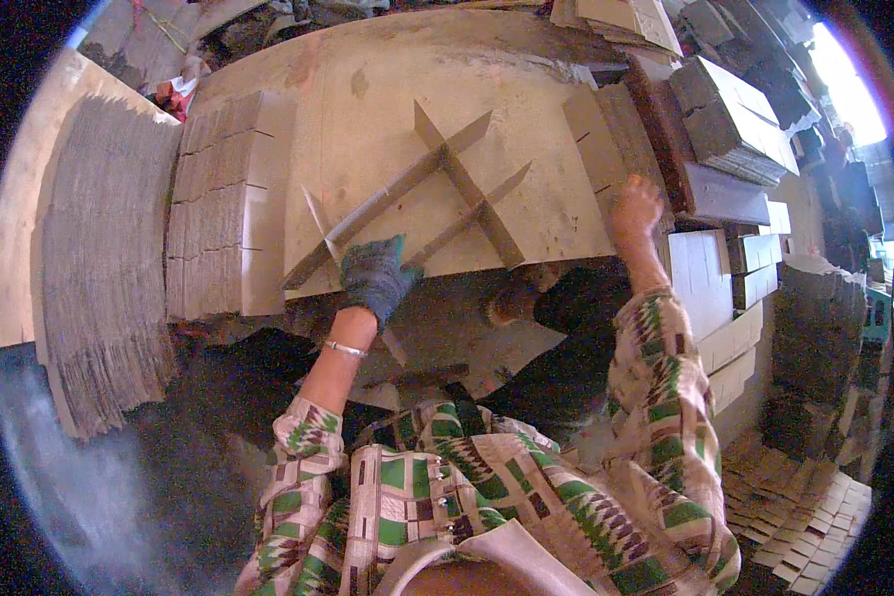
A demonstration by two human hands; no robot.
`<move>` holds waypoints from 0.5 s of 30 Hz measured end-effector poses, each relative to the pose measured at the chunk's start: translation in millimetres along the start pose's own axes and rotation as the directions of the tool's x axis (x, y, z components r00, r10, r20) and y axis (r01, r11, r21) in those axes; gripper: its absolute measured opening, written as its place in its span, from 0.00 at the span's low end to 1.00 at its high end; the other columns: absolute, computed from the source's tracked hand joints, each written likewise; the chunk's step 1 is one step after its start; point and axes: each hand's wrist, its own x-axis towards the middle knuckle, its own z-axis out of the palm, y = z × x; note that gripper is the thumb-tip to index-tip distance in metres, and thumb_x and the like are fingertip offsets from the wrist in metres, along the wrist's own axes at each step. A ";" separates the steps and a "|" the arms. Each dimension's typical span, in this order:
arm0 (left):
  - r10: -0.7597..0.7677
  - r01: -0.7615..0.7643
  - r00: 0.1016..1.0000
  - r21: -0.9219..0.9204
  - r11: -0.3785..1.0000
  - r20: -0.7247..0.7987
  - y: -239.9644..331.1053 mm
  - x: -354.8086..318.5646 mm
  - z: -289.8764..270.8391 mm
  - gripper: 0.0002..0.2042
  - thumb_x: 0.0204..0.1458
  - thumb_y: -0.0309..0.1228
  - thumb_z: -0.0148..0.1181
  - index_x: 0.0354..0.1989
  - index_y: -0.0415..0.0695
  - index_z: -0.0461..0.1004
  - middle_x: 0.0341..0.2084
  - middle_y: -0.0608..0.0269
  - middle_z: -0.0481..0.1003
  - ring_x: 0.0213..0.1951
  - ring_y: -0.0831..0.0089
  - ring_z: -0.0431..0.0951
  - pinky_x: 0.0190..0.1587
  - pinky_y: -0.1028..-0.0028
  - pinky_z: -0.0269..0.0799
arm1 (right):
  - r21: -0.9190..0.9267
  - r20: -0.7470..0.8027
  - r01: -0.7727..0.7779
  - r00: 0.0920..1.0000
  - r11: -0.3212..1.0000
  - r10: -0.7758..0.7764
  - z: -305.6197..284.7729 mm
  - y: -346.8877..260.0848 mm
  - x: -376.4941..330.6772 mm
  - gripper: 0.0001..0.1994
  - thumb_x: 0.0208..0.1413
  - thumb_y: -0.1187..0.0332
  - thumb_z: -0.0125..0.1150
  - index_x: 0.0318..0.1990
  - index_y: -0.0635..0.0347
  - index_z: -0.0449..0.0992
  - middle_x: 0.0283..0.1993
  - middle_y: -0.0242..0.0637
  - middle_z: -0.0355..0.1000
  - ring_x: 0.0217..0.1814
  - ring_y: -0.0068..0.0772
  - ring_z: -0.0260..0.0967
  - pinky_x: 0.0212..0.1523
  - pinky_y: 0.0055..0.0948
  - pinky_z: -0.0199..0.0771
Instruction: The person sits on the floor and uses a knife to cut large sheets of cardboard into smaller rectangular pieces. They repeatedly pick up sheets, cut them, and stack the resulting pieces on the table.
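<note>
A partly joined grid of slotted brown cardboard strips (445, 154) stands on edge on the wooden board, its pieces crossing one another. My left hand (375, 276), in a dark grey glove, is closed at the grid's near left corner, around a cardboard strip (395, 348) whose end sticks out below the palm past the board's edge. My bare right hand (636, 209) is at the near end of a stack of cardboard strips (628, 124) on the right. Its fingers are curled in; what they hold, if anything, is hidden.
The pale wooden board (358, 119) lies in front of me. Stacked slotted cardboard (214, 209) stands along its left, beside a taller bowed stack (104, 248). A dark red-brown bench (710, 199) at the right bears a cardboard bundle (730, 119). More cardboard pieces (805, 517) lie low at right.
</note>
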 end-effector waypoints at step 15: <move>0.006 -0.006 1.000 0.005 1.000 -0.005 2.4 19.5 19.8 0.18 0.56 0.49 0.54 0.48 0.52 0.78 0.42 0.51 0.80 0.45 0.53 0.80 0.57 0.52 0.67 | 0.458 -0.072 -0.074 0.990 0.886 0.120 -44.5 9.2 6.1 0.21 0.49 0.63 0.61 0.52 0.55 0.78 0.54 0.48 0.76 0.55 0.52 0.74 0.55 0.46 0.73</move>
